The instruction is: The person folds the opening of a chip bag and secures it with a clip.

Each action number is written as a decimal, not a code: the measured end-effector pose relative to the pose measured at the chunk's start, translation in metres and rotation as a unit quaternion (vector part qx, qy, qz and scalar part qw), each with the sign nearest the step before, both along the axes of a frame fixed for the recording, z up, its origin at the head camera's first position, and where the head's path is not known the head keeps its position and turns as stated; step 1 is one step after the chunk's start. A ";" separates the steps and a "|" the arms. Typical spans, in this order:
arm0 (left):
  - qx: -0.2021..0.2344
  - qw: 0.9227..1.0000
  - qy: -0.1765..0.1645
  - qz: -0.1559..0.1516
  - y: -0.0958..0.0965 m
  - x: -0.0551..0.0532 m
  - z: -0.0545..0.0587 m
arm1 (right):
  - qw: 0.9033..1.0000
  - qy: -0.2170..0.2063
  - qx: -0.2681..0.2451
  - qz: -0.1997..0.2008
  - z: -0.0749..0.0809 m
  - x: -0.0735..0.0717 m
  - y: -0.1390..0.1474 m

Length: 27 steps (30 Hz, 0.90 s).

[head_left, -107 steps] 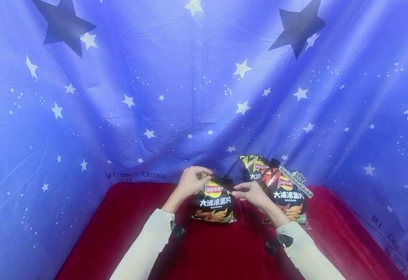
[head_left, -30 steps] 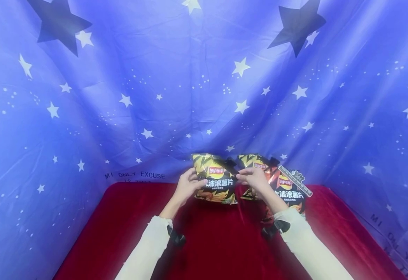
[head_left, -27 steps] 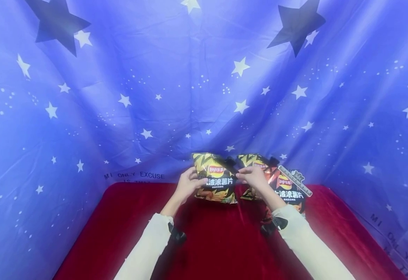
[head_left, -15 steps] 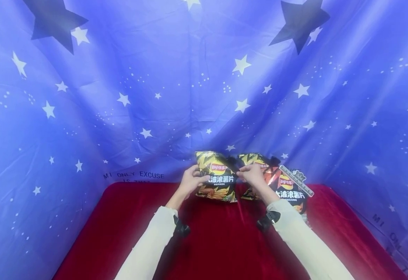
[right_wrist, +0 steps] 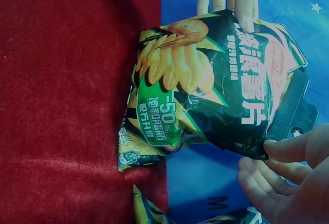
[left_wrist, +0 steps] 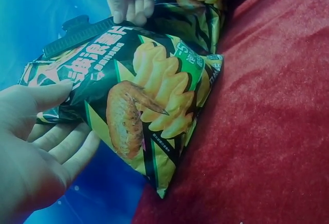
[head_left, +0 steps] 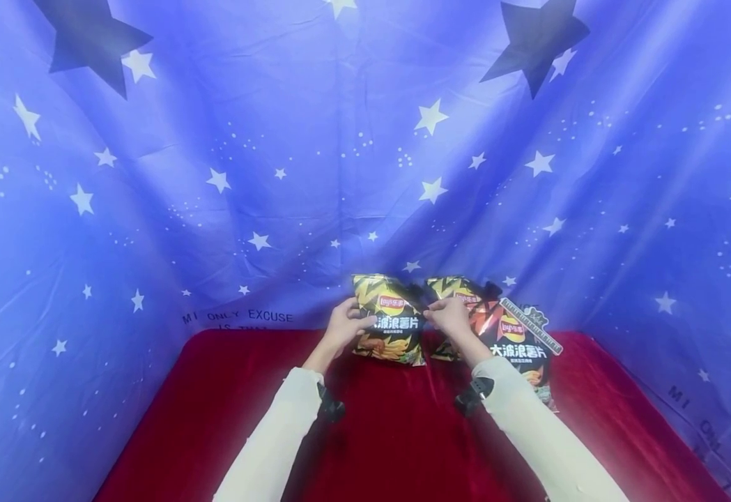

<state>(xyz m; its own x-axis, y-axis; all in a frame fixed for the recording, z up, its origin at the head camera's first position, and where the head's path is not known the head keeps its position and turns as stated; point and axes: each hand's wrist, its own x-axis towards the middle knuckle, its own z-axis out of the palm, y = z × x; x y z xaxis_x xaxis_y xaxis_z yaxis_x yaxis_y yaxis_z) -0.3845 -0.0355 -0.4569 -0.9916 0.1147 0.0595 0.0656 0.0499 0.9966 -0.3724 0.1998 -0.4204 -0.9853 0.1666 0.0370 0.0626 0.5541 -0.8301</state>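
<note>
A black and yellow Lay's chip bag stands at the back of the table, its front toward me. A black sealing clip runs slantwise across its top right corner. My left hand holds the bag's left edge, thumb on the front and fingers behind. At the right edge, my right hand pinches the bag beside the lower end of the clip. In the right wrist view, the right thumb and fingertips meet at that corner.
To the right, a second yellow and black chip bag stands partly behind a red and black chip bag. A white piano-keyboard clip lies slanted on the red one's top corner. Red cloth covers the table; a blue star-printed curtain hangs behind.
Since the earliest frame the bag has moved back and tipped more upright. My left hand has moved from its top corner down to its left edge. Over the last half second hardly anything moves.
</note>
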 end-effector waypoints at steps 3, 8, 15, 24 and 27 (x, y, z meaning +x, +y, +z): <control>0.007 1.000 0.000 0.010 0.004 -0.001 -0.001 | 1.000 0.011 0.007 -0.008 -0.002 -0.002 0.001; 0.016 1.000 0.006 0.025 0.012 -0.004 -0.006 | 0.998 0.029 0.039 -0.031 -0.007 -0.007 0.003; -0.010 0.999 0.021 0.050 0.015 -0.003 -0.011 | 0.998 0.024 0.043 -0.042 -0.011 -0.008 0.005; -0.004 0.998 0.023 0.053 0.016 -0.002 -0.013 | 0.996 0.057 0.048 -0.057 -0.014 -0.008 0.003; -0.009 0.998 0.026 0.059 0.018 -0.003 -0.011 | 0.994 0.078 0.059 -0.058 -0.016 -0.008 0.002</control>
<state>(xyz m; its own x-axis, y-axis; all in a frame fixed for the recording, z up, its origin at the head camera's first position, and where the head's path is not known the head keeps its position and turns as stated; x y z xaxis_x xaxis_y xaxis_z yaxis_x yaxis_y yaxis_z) -0.3871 -0.0175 -0.4675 -0.9939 -0.0011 0.1106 0.1102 0.0780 0.9908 -0.3804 0.2014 -0.4361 -0.9408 0.2638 0.2129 0.0079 0.6450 -0.7642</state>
